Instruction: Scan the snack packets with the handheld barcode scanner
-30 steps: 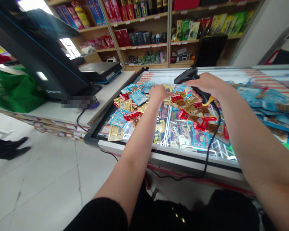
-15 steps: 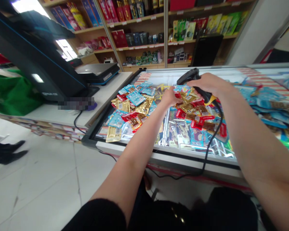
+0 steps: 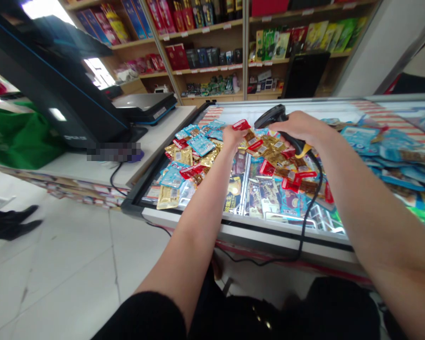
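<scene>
My right hand (image 3: 302, 130) is wrapped round a black barcode scanner (image 3: 271, 114), whose head points left over the snack packets. A cable hangs from the scanner's yellow-ringed handle end. My left hand (image 3: 233, 137) is closed on a small red-and-brown snack packet (image 3: 250, 136), which is raised in front of the scanner head. Under and around both hands lie many loose packets: blue ones (image 3: 201, 145), gold ones (image 3: 168, 197) and red-and-brown ones (image 3: 291, 183). They rest on the glass top of a display freezer (image 3: 244, 189). My left fingertips are partly hidden.
To the left, a counter (image 3: 141, 158) carries a weighing scale (image 3: 147, 107), a black checkout terminal (image 3: 53, 94) and a green bag (image 3: 17, 137). More blue packets (image 3: 393, 156) are heaped at right. Stocked shelves (image 3: 208, 68) stand behind. Someone's black shoes (image 3: 21, 222) show at left.
My left hand has moved left with a red-and-brown packet lifted from the pile. The scanner has shifted slightly left and down toward that packet.
</scene>
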{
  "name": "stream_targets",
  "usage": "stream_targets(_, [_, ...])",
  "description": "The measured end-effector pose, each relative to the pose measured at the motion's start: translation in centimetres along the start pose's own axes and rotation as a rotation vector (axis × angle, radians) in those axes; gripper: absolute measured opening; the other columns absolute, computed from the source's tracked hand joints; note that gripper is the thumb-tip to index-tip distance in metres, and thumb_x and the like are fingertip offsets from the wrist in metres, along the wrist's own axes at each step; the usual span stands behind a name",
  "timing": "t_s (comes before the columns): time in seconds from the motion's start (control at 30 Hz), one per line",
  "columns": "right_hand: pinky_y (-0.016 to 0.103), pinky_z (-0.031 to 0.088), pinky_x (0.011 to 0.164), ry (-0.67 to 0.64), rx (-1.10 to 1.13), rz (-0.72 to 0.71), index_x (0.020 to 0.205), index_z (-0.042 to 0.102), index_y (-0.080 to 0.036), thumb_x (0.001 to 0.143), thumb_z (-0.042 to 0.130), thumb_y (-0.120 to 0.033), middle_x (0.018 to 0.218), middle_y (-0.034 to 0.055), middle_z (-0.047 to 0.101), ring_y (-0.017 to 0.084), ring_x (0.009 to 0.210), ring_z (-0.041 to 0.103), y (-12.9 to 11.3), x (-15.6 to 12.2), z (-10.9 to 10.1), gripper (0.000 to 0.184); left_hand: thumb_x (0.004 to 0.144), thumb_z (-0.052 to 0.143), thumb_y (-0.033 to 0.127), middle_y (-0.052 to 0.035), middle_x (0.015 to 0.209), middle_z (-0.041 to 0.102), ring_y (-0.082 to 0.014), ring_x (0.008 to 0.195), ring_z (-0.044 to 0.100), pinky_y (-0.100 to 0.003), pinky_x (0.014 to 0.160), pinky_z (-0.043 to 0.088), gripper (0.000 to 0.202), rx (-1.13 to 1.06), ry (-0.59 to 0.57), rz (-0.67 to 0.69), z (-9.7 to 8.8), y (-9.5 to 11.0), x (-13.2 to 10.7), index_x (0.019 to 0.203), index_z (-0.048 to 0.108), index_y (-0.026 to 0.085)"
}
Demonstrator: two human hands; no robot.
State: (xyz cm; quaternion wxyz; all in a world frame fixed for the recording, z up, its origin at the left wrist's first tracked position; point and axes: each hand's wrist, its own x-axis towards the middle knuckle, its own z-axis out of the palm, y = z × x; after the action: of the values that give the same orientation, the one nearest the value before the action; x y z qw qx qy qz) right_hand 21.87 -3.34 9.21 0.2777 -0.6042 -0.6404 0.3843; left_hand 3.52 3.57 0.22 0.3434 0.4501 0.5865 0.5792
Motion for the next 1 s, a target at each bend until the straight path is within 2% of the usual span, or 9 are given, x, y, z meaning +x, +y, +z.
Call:
stream_targets(0.2, [0.030,0.047,0.045,-0.040,-0.048,-0.031,0.070,0.058,-0.018,0.078,0.073,-0.034,0.052,0.0044,0.054,0.017,0.050,0.056,-0.2,-0.3,0.0,0.023,0.066,0.065,0.007,-0.0027,0.074,0.066,-0.0167,0.075,0.068,-0.030,0.073,0.055,0.015,-0.209,0.016,-0.073,-0.6,1.2,-0.6,0.072,0.056,0.016])
stream_targets(0.47, [0.030,0.047,0.045,-0.069,-0.097,-0.061,0.067,0.057,-0.017,0.079,0.071,-0.033,0.052,0.0047,0.052,0.015,0.045,0.053,-0.2,-0.7,-0.1,0.024,0.066,0.070,0.010,-0.0015,0.077,0.067,-0.0131,0.073,0.066,-0.026,0.070,0.056,0.020,-0.208,0.098,-0.076,-0.8,1.2,0.0,0.080,0.057,0.016])
stream_targets(0.7, [0.030,0.046,0.043,-0.088,-0.182,-0.068,0.065,0.059,-0.018,0.079,0.067,-0.034,0.046,0.0039,0.050,0.017,0.046,0.053,-0.3,-0.6,-0.1,0.023,0.067,0.070,0.010,-0.0038,0.081,0.069,-0.0165,0.078,0.068,-0.029,0.073,0.056,0.020,-0.209,0.094,-0.065,-1.0,1.1,0.0,0.079,0.056,0.017])
stream_targets(0.87, [0.032,0.046,0.049,-0.112,-0.200,-0.069,0.067,0.060,-0.018,0.080,0.069,-0.037,0.049,0.0053,0.053,0.019,0.049,0.056,-0.3,-0.6,-0.2,0.025,0.066,0.070,0.010,-0.0054,0.086,0.071,-0.0190,0.083,0.070,-0.032,0.076,0.056,0.021,-0.209,0.091,-0.065,-1.0,0.9,0.3,0.080,0.056,0.017])
stream_targets(1.0, [0.032,0.047,0.050,-0.113,-0.194,-0.069,0.067,0.061,-0.018,0.080,0.070,-0.040,0.049,0.0056,0.053,0.020,0.051,0.058,-0.2,-0.5,-0.2,0.027,0.066,0.071,0.010,-0.0049,0.085,0.071,-0.0180,0.083,0.070,-0.028,0.073,0.056,0.023,-0.217,0.089,-0.072,-0.8,0.8,0.5,0.082,0.056,0.017])
